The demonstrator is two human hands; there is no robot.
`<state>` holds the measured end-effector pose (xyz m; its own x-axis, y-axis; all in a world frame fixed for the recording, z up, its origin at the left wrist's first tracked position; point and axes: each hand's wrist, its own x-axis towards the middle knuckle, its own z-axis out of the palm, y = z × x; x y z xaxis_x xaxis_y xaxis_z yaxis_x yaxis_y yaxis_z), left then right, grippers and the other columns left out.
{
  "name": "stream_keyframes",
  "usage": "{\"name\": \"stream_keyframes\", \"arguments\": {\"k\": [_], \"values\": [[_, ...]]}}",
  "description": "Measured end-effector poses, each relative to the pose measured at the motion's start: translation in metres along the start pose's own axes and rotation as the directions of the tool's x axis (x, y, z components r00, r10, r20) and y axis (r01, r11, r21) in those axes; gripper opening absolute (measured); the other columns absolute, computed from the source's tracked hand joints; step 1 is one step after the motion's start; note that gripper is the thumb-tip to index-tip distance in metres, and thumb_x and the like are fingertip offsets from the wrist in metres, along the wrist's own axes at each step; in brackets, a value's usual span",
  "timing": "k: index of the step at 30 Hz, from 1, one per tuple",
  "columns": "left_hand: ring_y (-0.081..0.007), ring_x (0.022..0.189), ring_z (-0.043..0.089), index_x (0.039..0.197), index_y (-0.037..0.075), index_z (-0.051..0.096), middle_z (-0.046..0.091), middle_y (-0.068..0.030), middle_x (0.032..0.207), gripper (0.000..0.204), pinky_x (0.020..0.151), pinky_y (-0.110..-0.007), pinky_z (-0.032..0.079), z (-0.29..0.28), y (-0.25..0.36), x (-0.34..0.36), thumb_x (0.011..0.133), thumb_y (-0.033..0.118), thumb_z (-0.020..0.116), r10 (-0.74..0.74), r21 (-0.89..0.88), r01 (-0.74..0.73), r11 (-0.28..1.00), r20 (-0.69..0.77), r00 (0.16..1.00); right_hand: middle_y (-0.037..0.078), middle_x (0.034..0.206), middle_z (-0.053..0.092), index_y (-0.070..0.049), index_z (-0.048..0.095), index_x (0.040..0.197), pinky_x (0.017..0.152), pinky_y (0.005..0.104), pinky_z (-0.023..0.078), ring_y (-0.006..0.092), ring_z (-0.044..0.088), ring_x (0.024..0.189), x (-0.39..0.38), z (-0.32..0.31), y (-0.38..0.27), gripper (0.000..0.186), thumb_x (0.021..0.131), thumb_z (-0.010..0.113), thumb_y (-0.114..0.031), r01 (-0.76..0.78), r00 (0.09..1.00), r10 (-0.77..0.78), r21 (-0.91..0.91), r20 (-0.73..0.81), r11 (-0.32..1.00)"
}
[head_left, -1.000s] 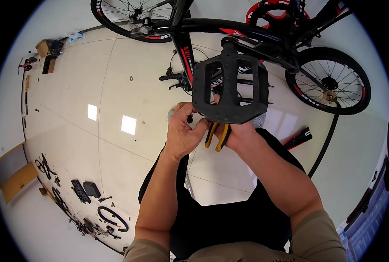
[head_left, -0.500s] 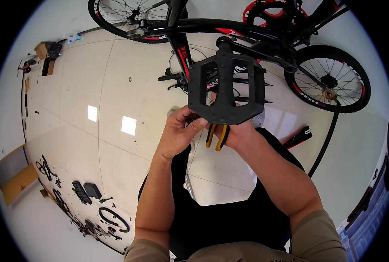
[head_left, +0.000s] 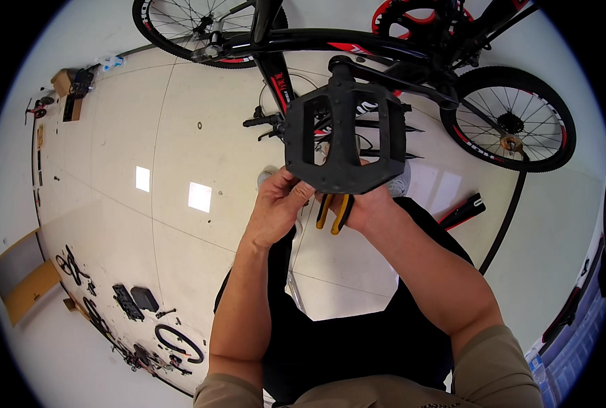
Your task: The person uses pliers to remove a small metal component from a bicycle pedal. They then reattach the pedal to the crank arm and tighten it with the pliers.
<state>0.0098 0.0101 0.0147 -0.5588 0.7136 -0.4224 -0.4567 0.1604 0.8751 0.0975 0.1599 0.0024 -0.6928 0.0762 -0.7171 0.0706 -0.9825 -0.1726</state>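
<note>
We hold the black pedal (head_left: 347,139) in both hands: left hand (head_left: 275,207) grasping its edge, right hand (head_left: 364,207) clenched on it with yellow-handled pliers (head_left: 335,212); next we probably need a firm, steady grip.

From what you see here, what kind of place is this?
Probably a bicycle repair workshop: a black and red bicycle stands on a pale tiled floor, loose black parts lie at the left, and both hands hold a black plastic pedal.

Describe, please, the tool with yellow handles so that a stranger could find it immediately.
Start at the black and red bicycle lying across the top of the view, then come down to the big black flat pedal held up in front of it. Just under the pedal, the right hand grips the pliers. Their two yellow handles are the only yellow between the hands.
</note>
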Motion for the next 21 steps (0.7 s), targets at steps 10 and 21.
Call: {"name": "stream_keyframes", "arguments": {"k": [10,21], "values": [[-0.0103,0.088,0.060,0.111,0.005,0.069,0.068,-0.0001,0.099,0.017,0.084,-0.027,0.048,-0.006,-0.002,0.001,0.096,0.011,0.067,-0.037,-0.142,0.040,0.989,0.024,0.999,-0.001,0.080,0.060,-0.014,0.062,0.095,0.062,0.0311,0.049,0.0147,0.059,0.069,-0.007,0.017,0.001,0.017,0.094,0.068,-0.029,-0.016,0.995,0.009,-0.073,-0.095,0.997],[-0.0097,0.094,0.060,0.110,0.005,0.071,0.069,-0.0009,0.101,0.017,0.088,-0.026,0.046,-0.006,0.002,0.000,0.094,0.006,0.067,-0.074,-0.199,0.068,0.978,-0.025,0.997,0.000,0.074,0.057,-0.012,0.062,0.092,0.057,0.0291,0.046,0.0134,0.054,0.063,-0.010,0.021,0.003,0.021,0.088,0.073,-0.030,-0.004,0.976,-0.027,-0.141,-0.217,0.990]]}}
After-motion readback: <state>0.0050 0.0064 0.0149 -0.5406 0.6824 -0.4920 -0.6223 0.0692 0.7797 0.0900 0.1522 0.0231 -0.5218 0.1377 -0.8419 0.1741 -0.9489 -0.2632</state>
